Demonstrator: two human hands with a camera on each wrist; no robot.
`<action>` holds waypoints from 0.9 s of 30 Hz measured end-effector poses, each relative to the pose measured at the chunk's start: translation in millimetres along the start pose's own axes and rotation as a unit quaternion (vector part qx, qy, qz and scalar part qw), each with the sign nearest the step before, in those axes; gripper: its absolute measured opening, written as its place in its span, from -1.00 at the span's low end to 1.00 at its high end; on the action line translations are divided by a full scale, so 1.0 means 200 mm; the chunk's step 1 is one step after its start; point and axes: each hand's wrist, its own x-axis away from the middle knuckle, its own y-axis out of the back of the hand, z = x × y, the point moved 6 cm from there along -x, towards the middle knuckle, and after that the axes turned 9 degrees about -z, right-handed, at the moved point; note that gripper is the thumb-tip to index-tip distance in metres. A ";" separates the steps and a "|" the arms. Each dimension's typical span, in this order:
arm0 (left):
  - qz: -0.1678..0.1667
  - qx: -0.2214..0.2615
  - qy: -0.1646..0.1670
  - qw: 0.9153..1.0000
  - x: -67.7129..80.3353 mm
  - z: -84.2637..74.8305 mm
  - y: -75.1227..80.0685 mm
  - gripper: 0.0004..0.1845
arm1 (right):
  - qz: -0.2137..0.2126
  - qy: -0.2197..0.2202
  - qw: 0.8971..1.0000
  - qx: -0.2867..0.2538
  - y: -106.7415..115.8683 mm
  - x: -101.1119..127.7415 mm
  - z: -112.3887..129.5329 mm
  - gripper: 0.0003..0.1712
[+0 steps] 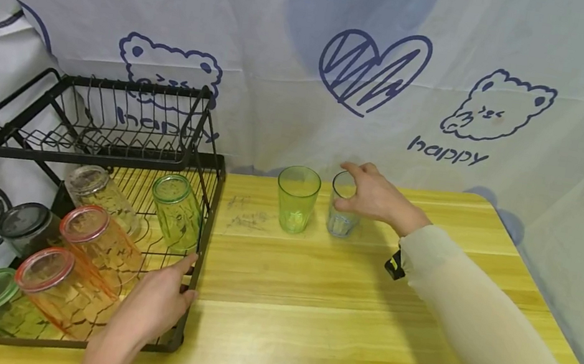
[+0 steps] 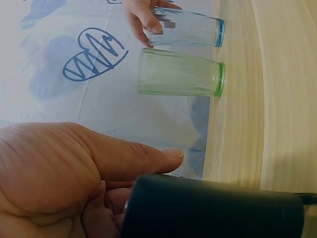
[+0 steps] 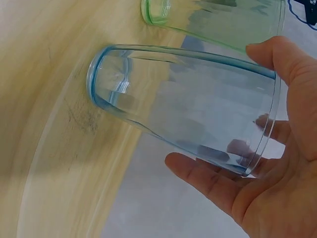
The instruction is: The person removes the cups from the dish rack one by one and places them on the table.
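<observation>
A clear blue-tinted glass (image 1: 342, 218) (image 2: 190, 32) (image 3: 188, 104) stands upright on the wooden table (image 1: 307, 310) near the back wall. My right hand (image 1: 375, 194) (image 3: 277, 188) holds it by the rim, thumb on one side and fingers on the other. A green glass (image 1: 296, 201) (image 2: 178, 73) (image 3: 223, 20) stands upright just to its left, a small gap between them. My left hand (image 1: 160, 304) (image 2: 74, 168) grips the right front rail of the black dish rack (image 1: 213, 195) (image 2: 213, 208).
In the rack's lower tier lie several glasses on their sides: a green one (image 1: 176, 212), a clear one (image 1: 98, 191), two orange ones (image 1: 102, 242), a grey one (image 1: 27, 224). The upper tier holds nothing. A printed cloth (image 1: 455, 74) hangs behind the table.
</observation>
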 end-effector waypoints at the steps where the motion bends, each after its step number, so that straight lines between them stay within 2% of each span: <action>1: 0.000 0.001 0.000 1.000 0.00 0.00 0.00 -0.20 | 0.000 -0.001 1.000 0.001 0.00 0.00 0.00 0.08; 19: 0.008 0.004 0.002 1.000 0.00 0.00 -0.01 -0.19 | 0.011 0.012 1.000 0.004 -0.01 -0.02 0.02 0.02; 27: 0.006 0.008 0.004 1.000 0.00 0.00 -0.01 -0.19 | 0.013 0.006 1.000 0.001 -0.01 -0.01 0.01 0.07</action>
